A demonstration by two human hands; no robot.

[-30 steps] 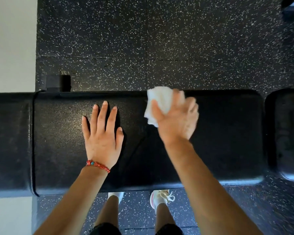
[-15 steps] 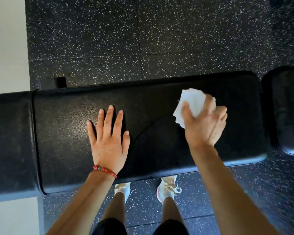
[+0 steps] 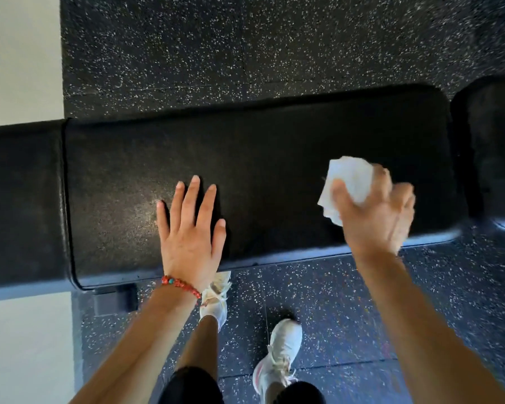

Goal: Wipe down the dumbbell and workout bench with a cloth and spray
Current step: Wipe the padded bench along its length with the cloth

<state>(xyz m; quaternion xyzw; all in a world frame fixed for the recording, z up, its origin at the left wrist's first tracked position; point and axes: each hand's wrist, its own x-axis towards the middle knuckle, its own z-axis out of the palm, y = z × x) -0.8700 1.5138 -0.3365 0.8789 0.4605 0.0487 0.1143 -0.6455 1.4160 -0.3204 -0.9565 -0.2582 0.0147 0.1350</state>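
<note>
The black padded workout bench point(image 3: 260, 153) runs left to right across the view. My left hand point(image 3: 191, 231) lies flat on its long middle pad, fingers spread, a red bead bracelet at the wrist. My right hand point(image 3: 376, 214) presses a crumpled white cloth point(image 3: 347, 182) onto the right end of the same pad, near its front edge. No dumbbell or spray bottle is in view.
A second pad point(image 3: 490, 147) continues at the right and another section point(image 3: 21, 205) at the left. Black speckled rubber flooring point(image 3: 245, 48) surrounds the bench. My feet in white shoes point(image 3: 280, 354) stand in front. A bench foot point(image 3: 114, 298) sticks out below the front edge.
My right hand has slid the cloth to the right along the pad, toward its end. The left hand stays flat on the pad. The view has shifted as my feet stepped back.
</note>
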